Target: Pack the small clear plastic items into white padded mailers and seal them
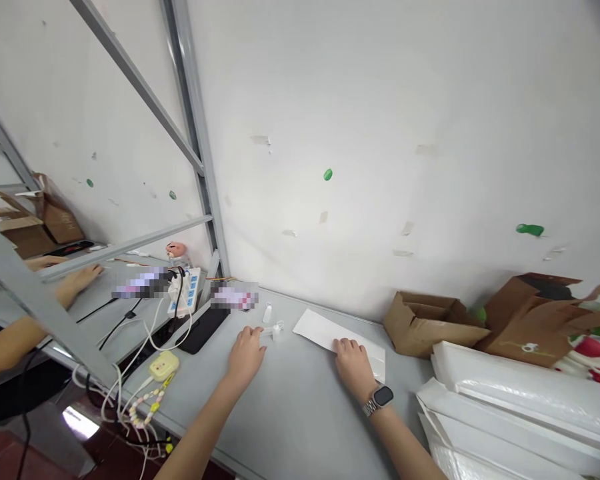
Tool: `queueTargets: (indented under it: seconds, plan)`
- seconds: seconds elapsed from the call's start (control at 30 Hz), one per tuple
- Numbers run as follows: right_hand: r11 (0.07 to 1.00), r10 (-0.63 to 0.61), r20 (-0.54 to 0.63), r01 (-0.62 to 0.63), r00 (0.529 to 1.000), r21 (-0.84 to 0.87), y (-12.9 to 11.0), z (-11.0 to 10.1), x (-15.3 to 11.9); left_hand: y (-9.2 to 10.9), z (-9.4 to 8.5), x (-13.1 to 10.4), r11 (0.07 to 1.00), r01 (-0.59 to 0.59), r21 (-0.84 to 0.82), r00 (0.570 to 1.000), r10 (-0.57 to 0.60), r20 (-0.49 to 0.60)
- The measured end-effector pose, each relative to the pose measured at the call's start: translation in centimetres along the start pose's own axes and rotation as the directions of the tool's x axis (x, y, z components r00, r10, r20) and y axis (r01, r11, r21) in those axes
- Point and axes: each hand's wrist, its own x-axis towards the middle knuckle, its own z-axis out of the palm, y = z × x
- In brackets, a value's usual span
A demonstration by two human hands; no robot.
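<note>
Scanning from the left: another person's hand [83,277] is seen flat on the neighbouring table, behind a grey metal frame [40,303]. A power strip [186,292] with cables plugged in is set near the wall, a small pink-headed figure [176,251] just behind it. A yellow gadget [163,365] with a bead strap is laid by the grey table [290,413] edge, a black flat item [203,328] near it.

Left hand [245,357] is rested palm down on the table, fingers loosely spread, nothing gripped; fingertips are just beside a small clear plastic piece [277,330]. A small white bottle [267,313] is stood just behind that.

Right hand [354,365], a watch on its wrist, is pressed flat, fingers together, on the near edge of a white envelope [325,330] lying flat mid-table near the wall. No pinch is seen.

Open brown boxes [420,323] are placed further right, a stack of white padded mailers [520,400] at the far right.
</note>
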Motion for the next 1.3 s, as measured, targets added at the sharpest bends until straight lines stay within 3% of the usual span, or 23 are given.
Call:
queueTargets:
  seconds: [0.07, 0.13, 0.23, 0.33, 0.43, 0.5, 0.6, 0.7, 0.8, 0.93, 1.1, 1.3]
  plan:
    - [1.0, 0.008, -0.038, -0.008, 0.999, 0.021, 0.4, -0.4, -0.5, 0.1, 0.2, -0.1, 1.0, 0.009, -0.009, 1.0, -0.009, -0.004]
    - [0.987, 0.043, -0.174, -0.015, 0.984, 0.159, 0.8, -1.1, -1.2, 0.3, 0.4, 0.0, 0.999, 0.004, -0.037, 1.0, -0.005, -0.02]
    - [0.824, 0.281, -0.386, -0.015, 0.879, 0.566, 1.2, -2.1, -2.4, 0.9, 0.6, 0.5, 0.994, -0.023, -0.104, 0.998, 0.017, -0.057]
    - [0.516, 0.523, -0.246, -0.072, 0.816, 0.854, 0.9, -2.8, -3.2, 1.7, 1.1, 1.3, 0.984, -0.037, -0.172, 0.996, 0.022, -0.089]
    - [0.246, 0.583, -0.042, -0.127, 0.811, 0.961, 0.2, -3.0, -3.7, 2.2, 1.8, 2.0, 0.973, -0.027, -0.228, 0.994, 0.003, -0.105]
    - [0.131, 0.578, 0.05, -0.154, 0.814, 0.979, -0.3, -2.7, -3.9, 2.2, 2.2, 2.2, 0.965, -0.02, -0.262, 0.994, -0.009, -0.108]
    - [0.042, 0.524, 0.129, -0.177, 0.842, 0.983, -1.0, -1.6, -4.2, 2.0, 2.5, 2.3, 0.945, -0.015, -0.325, 0.993, -0.023, -0.112]
    - [0.061, 0.504, 0.164, -0.224, 0.848, 0.973, -1.4, 0.0, -4.4, 2.5, 2.5, 2.6, 0.909, -0.017, -0.417, 0.994, -0.031, -0.109]
    - [0.198, 0.539, 0.128, -0.273, 0.833, 0.941, -1.4, 1.4, -4.6, 4.1, 2.8, 3.2, 0.847, -0.043, -0.531, 0.997, 0.001, -0.079]
    - [0.349, 0.516, 0.058, -0.271, 0.855, 0.897, -1.0, 2.2, -4.5, 6.8, 4.6, 3.5, 0.727, -0.105, -0.679, 0.993, 0.114, -0.031]
    - [0.341, 0.432, 0.054, -0.219, 0.9, 0.914, -0.9, 1.8, -4.5, 7.6, 6.9, 2.9, 0.585, -0.1, -0.805, 0.991, 0.132, -0.027]
    - [0.316, 0.302, 0.151, -0.248, 0.941, 0.916, -1.4, 0.5, -4.8, 5.6, 6.6, 3.5, 0.516, -0.055, -0.855, 0.996, -0.026, -0.08]
